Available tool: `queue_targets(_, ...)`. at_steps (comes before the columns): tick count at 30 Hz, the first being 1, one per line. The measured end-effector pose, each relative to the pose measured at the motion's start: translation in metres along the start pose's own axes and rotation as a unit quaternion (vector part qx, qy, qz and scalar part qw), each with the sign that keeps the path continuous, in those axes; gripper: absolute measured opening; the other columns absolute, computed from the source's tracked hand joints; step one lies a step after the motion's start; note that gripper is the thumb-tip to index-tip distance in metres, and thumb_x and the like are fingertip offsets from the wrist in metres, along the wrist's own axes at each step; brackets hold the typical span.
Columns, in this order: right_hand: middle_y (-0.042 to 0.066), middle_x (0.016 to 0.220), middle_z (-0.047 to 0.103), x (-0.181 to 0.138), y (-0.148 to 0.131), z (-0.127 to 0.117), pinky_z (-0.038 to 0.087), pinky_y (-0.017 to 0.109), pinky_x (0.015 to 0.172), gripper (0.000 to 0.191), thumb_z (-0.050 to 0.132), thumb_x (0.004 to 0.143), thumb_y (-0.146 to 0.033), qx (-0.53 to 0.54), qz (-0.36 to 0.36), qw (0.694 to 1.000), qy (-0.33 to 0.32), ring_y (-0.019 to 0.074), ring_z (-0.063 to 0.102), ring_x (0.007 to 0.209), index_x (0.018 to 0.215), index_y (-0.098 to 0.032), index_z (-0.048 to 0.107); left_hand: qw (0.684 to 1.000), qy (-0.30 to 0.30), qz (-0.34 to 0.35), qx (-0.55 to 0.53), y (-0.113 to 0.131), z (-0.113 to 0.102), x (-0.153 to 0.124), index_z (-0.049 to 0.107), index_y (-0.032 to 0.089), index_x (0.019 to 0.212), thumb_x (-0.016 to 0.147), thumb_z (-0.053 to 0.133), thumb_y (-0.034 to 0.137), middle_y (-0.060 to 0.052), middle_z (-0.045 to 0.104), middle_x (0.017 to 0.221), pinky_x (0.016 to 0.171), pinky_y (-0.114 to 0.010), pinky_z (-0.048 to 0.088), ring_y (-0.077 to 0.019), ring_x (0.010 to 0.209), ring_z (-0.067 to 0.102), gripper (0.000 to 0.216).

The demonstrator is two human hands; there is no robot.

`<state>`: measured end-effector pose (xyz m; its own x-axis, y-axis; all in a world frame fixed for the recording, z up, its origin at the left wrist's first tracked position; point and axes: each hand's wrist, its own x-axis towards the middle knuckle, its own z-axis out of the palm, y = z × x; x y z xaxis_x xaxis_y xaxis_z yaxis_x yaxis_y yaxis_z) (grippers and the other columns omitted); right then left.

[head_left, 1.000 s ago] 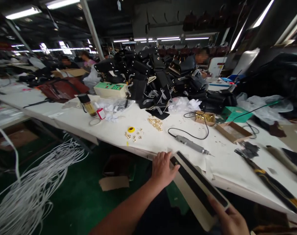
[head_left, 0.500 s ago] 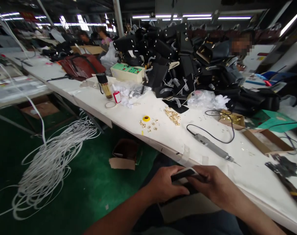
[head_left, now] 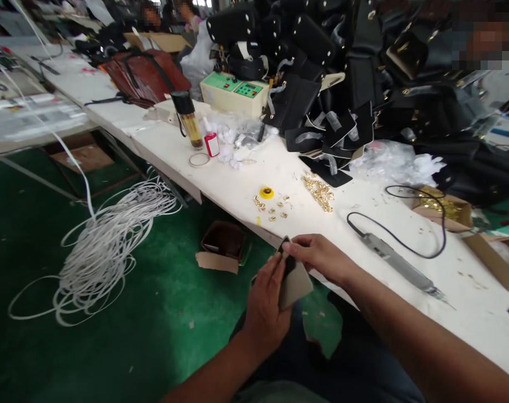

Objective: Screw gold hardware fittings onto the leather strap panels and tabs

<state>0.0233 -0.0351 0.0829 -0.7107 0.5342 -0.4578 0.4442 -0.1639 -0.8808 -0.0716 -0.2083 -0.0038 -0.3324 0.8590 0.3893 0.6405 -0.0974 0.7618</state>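
Note:
Both hands hold one long strap piece [head_left: 295,284], beige with a black strip, seen end-on just below the table's front edge. My left hand [head_left: 266,308] wraps round its near side from below. My right hand [head_left: 321,257] pinches its top end with the fingertips. Small gold metal fittings [head_left: 273,208] and a yellow ring [head_left: 266,192] lie on the white table [head_left: 220,173] just beyond the hands. A grey corded electric screwdriver [head_left: 399,265] lies to the right of them.
A heap of black bag parts [head_left: 346,73] fills the table's far side, with a green control box [head_left: 234,92], a bottle [head_left: 187,118] and a small red-capped bottle [head_left: 211,143]. White cord [head_left: 107,246] coils on the green floor, near a brown box [head_left: 223,242]. Other people sit far behind.
The strap piece came off the table edge and was turned end-on toward me, both hands closing on it. The view dropped lower and nearer the table.

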Motion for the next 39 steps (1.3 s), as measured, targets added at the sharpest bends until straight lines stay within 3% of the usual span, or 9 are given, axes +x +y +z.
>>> queue_targets(3,0.007,0.083,0.076,0.035,-0.001,-0.013,0.054,0.03,0.063,0.049,0.059,0.093,-0.064,-0.094,-0.038,0.991,0.089,0.0188,0.07,0.068,0.098,-0.018,0.075,0.984,-0.017,-0.143,-0.11,-0.01,-0.01,0.006,0.061,0.023,0.144,0.109,0.04,0.032,-0.01,0.075,0.124,0.107,-0.044,0.053,-0.0259,0.117,0.069,0.042)
queue_targets(7,0.005,0.1,0.078,0.085,0.001,-0.034,0.051,0.031,0.076,0.03,0.059,0.097,-0.044,-0.38,-0.095,0.886,0.248,0.0208,0.071,0.087,0.11,-0.025,0.078,0.963,-0.018,-0.225,-0.146,-0.01,-0.027,0.013,0.074,0.02,0.126,0.107,0.046,0.042,-0.005,0.077,0.092,0.089,-0.037,0.056,-0.0236,0.089,0.071,0.04)
queue_targets(15,0.005,0.112,0.075,0.107,0.005,-0.032,0.045,0.032,0.072,0.023,0.06,0.094,-0.04,-0.493,-0.077,0.84,0.214,0.0233,0.068,0.096,0.103,-0.03,0.079,0.937,-0.005,-0.29,-0.192,-0.008,-0.04,0.012,0.077,0.017,0.113,0.104,0.053,0.048,-0.005,0.078,0.094,0.085,-0.033,0.053,-0.0237,0.09,0.07,0.04)
queue_targets(23,0.007,0.096,0.078,0.095,-0.009,-0.043,0.044,0.032,0.07,0.013,0.068,0.083,-0.028,-0.513,-0.029,0.837,0.187,0.0245,0.067,0.089,0.091,-0.023,0.076,0.876,0.057,-0.371,-0.304,-0.001,-0.046,0.022,0.08,0.016,0.106,0.091,0.069,0.053,-0.008,0.081,0.095,0.085,-0.034,0.057,-0.0277,0.094,0.074,0.041)
queue_targets(26,0.005,0.091,0.077,0.064,-0.013,-0.04,0.045,0.029,0.069,0.012,0.069,0.085,-0.029,-0.423,-0.053,0.883,0.196,0.0201,0.068,0.082,0.091,-0.021,0.076,0.871,0.075,-0.377,-0.306,0.003,-0.047,0.022,0.08,0.015,0.104,0.088,0.072,0.051,-0.007,0.081,0.094,0.084,-0.034,0.058,-0.0263,0.091,0.075,0.04)
queue_targets(28,0.003,0.086,0.077,0.031,-0.009,-0.028,0.047,0.028,0.066,0.017,0.073,0.086,-0.036,-0.246,-0.093,0.944,0.198,0.0171,0.067,0.074,0.092,-0.02,0.075,0.876,0.072,-0.367,-0.304,0.008,-0.048,0.023,0.079,0.015,0.101,0.089,0.072,0.049,-0.007,0.081,0.095,0.085,-0.034,0.058,-0.0249,0.089,0.074,0.037)
queue_targets(30,0.003,0.082,0.076,-0.005,0.0,-0.008,0.049,0.028,0.064,0.026,0.079,0.081,-0.044,-0.06,-0.137,0.971,0.189,0.0166,0.066,0.07,0.09,-0.02,0.075,0.888,0.067,-0.353,-0.287,0.015,-0.048,0.024,0.079,0.015,0.098,0.091,0.07,0.047,-0.007,0.081,0.094,0.083,-0.033,0.059,-0.0236,0.087,0.074,0.034)
queue_targets(35,0.003,0.09,0.079,-0.065,0.036,0.045,0.055,0.03,0.073,0.02,0.084,0.083,-0.04,0.056,-0.206,0.952,0.219,0.0172,0.07,0.078,0.092,-0.023,0.079,0.937,0.048,-0.293,-0.182,0.044,-0.044,0.027,0.08,0.014,0.091,0.092,0.068,0.04,-0.004,0.078,0.081,0.067,-0.025,0.054,-0.019,0.074,0.071,0.029)
queue_targets(39,0.0,0.092,0.079,-0.083,0.054,0.053,0.055,0.03,0.08,0.01,0.082,0.087,-0.034,0.058,-0.223,0.926,0.3,0.0167,0.071,0.084,0.093,-0.026,0.079,0.965,0.026,-0.235,-0.115,0.067,-0.036,0.027,0.081,0.014,0.086,0.091,0.07,0.037,0.0,0.075,0.07,0.06,-0.022,0.05,-0.0154,0.065,0.066,0.026)
